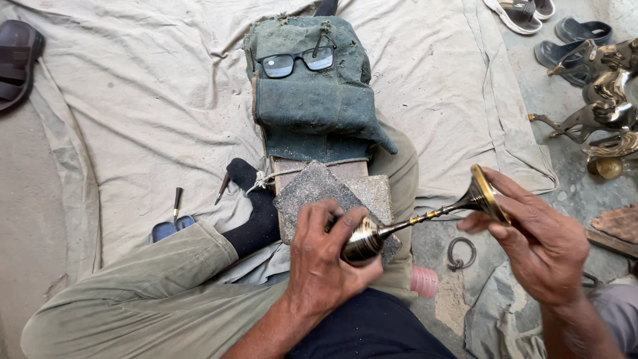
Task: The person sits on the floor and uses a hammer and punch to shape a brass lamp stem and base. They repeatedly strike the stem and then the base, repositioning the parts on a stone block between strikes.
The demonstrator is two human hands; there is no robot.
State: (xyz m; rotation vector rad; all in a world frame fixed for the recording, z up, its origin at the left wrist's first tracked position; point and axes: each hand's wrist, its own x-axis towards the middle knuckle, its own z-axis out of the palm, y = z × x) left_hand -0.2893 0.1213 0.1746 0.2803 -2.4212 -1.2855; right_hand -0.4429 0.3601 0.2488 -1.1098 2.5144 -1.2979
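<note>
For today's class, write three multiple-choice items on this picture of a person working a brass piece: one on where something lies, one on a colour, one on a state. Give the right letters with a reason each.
1. Where do the spectacles lie?
A. on the green cloth bundle
B. on the person's knee
C. beside the sandals

2. What colour is the sock on the person's foot?
A. white
B. black
C. red

3. How is the brass stemmed piece held?
A. it lies alone on the sheet
B. one hand only holds it
C. both hands hold it, one at each end

Answers:
1 A, the dark-framed spectacles rest on top of the bundle.
2 B, the sock next to the olive trouser leg is black.
3 C, the left hand wraps the round end and the right hand grips the flared end.
</note>
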